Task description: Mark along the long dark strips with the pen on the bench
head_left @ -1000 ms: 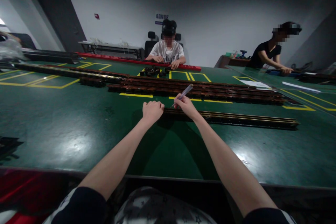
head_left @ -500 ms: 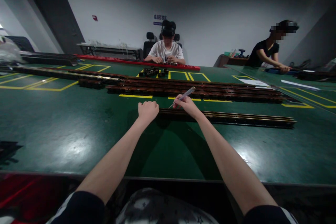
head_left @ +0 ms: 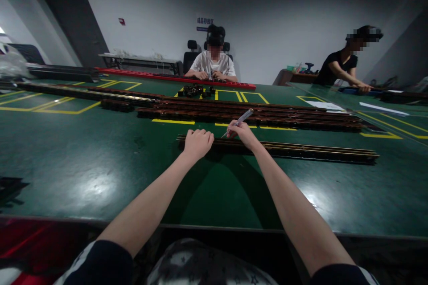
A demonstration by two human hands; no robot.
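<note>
A long dark rail (head_left: 301, 149) with thin brassy edges lies across the green table in front of me. My left hand (head_left: 199, 143) is closed around it near its left end, and a short piece of the rail sticks out left of the knuckles. Just to the right, my right hand (head_left: 242, 133) is closed on a screwdriver (head_left: 245, 116) with a clear handle. The tool leans, handle up to the right, and its thin shaft points down at the rail between my hands. Whether the tip touches the rail I cannot tell.
Beyond lies a bundle of similar long rails (head_left: 254, 113), with small dark parts (head_left: 195, 91) behind it. A long red bar (head_left: 174, 78) runs before a seated person (head_left: 214, 64). Another person (head_left: 344, 64) works at right. Dark pieces (head_left: 12, 189) lie near the left edge.
My left hand has slid right along the rail, baring the rail's left end. My right hand and the screwdriver have shifted slightly right.
</note>
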